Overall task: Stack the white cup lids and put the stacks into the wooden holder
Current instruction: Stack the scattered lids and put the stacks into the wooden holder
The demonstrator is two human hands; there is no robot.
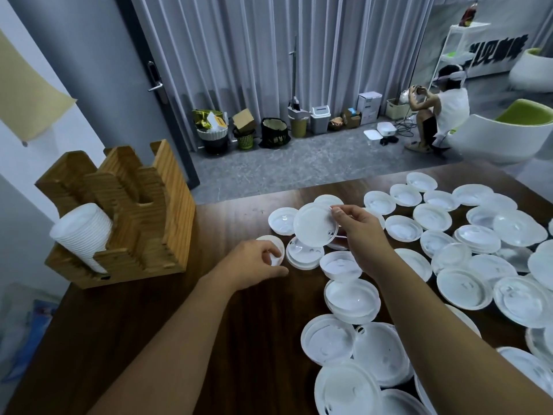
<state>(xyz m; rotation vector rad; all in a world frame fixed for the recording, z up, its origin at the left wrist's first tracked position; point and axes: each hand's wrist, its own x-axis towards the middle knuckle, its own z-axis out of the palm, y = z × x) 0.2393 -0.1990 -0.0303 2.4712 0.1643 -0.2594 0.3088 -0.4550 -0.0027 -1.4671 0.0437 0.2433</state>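
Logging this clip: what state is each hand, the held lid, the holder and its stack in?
Right hand: pinches a lid, raised.
Held lid: lifted, tilted.
Left hand: grips a small lid on the table.
Small lid: on the table.
Wooden holder: upright, partly filled.
Lid stack: in the front slot.

The left hand (254, 262) covers most of a white lid (273, 250) lying on the bench (149, 324); whether the fingers grip it cannot be told. The stack of lids (82, 235) in the wooden holder (125, 211) is hidden at its lower end behind the front wall. Lids (538, 366) at the right and bottom edges are cut off. The wall lettering (493, 52) is too blurred to read.
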